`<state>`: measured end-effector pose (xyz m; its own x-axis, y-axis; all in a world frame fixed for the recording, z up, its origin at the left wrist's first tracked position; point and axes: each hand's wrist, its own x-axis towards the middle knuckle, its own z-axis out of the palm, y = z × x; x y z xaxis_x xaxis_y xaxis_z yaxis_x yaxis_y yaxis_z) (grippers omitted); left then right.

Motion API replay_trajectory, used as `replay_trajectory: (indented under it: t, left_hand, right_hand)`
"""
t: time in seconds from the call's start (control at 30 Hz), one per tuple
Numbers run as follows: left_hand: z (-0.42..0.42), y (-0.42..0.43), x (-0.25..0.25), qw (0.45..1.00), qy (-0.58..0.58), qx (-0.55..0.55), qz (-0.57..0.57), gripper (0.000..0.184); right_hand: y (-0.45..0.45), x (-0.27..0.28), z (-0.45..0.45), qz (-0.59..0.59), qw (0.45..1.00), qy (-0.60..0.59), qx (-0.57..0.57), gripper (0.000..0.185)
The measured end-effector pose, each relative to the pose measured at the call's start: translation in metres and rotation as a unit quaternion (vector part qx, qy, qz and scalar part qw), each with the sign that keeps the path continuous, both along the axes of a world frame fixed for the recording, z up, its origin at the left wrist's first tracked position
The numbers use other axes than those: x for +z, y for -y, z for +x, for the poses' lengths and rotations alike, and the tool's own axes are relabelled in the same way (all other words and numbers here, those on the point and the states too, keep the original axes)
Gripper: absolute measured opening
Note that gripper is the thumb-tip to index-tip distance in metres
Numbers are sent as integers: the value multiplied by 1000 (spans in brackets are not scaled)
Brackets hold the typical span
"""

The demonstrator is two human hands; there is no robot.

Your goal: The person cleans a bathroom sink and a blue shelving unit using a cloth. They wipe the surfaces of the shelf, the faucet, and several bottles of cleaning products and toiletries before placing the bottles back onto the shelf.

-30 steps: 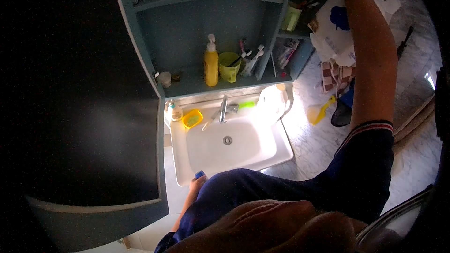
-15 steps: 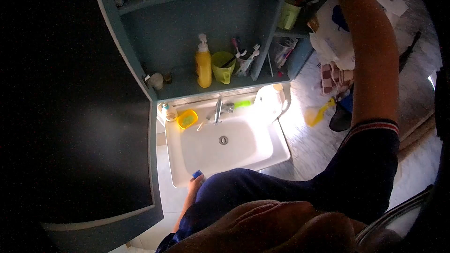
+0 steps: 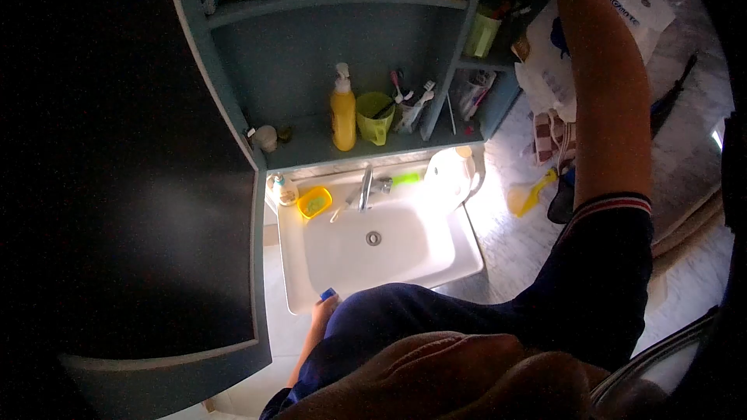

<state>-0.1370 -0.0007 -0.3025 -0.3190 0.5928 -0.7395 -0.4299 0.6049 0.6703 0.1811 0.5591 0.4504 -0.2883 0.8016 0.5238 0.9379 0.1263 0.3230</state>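
Observation:
My left hand [image 3: 324, 309] is at the front left corner of the white sink [image 3: 377, 274], with its fingers closed round a small blue object [image 3: 328, 294]. My right arm reaches up to the top right, beside the shelf unit. At the top edge my right hand is lost in shadow, so its fingers and anything in them cannot be made out. Near that arm hang white plastic packages [image 3: 542, 82] and a checked cloth [image 3: 546, 138].
An open dark cabinet door [image 3: 156, 225] fills the left. Shelves hold a yellow pump bottle [image 3: 343, 118], green cups [image 3: 376, 126] and toothbrushes. On the sink's back rim are a yellow dish [image 3: 314, 202], a faucet [image 3: 366, 187] and a white jug [image 3: 450, 179]. A yellow item [image 3: 531, 193] hangs at right.
The view has shifted slightly. My right arm has moved a little to the left, and more of the white package behind it shows. My left hand still holds the blue object.

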Motion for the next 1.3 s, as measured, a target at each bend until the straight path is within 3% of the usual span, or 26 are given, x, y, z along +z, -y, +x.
replay_trajectory:
  t: [0.23,0.33,0.43,0.6,0.63,0.7,0.73,0.8,0.83,0.87,0.97,1.03,1.13,1.2,1.27,1.3]
  left_hand:
    - [8,-3,12,997,57,33,34,20]
    - [6,-4,13,997,33,-23,71,21]
    - [10,-7,19,996,84,-2,39,21]
    - [8,-6,14,996,68,-14,48,20]
    - [8,-5,21,997,57,-17,51,20]
    - [9,-1,29,995,76,-6,57,20]
    - [9,0,31,994,85,-1,62,20]
    - [7,0,22,998,40,-25,30,21]
    - [4,1,15,999,16,-36,13,22]
    - [3,3,10,999,14,-31,19,22]
    - [1,6,-4,999,27,-30,34,26]
    - [5,10,18,999,-16,-46,24,26]
    - [8,14,21,998,-29,-49,14,27]
    - [8,17,0,997,-43,-58,14,28]
    - [4,17,-23,993,-77,-87,20,28]
    - [4,17,-28,995,-36,-68,59,29]
  right_hand:
    - [-13,3,11,34,994,98,25,30]
    - [-14,2,15,51,985,160,35,29]
    - [-18,-2,16,72,971,223,41,28]
    - [-31,-12,26,139,933,331,34,28]
    - [-32,-16,26,173,940,291,33,30]
    - [-39,-17,29,164,976,-11,141,31]
    - [-41,-15,31,155,956,-163,189,32]
    - [35,-19,-2,109,938,-306,119,33]
    - [65,-21,-19,85,919,-376,83,33]
    - [67,-21,-24,97,852,-495,141,32]
    - [61,-17,-35,119,549,-773,294,28]
    - [68,-23,-43,125,418,-820,371,28]
    - [140,-74,-73,100,355,-763,531,29]
    - [212,-144,-99,49,334,-731,593,31]
    - [279,-221,-122,-4,327,-762,559,33]
    - [303,-254,-130,-28,323,-801,503,28]
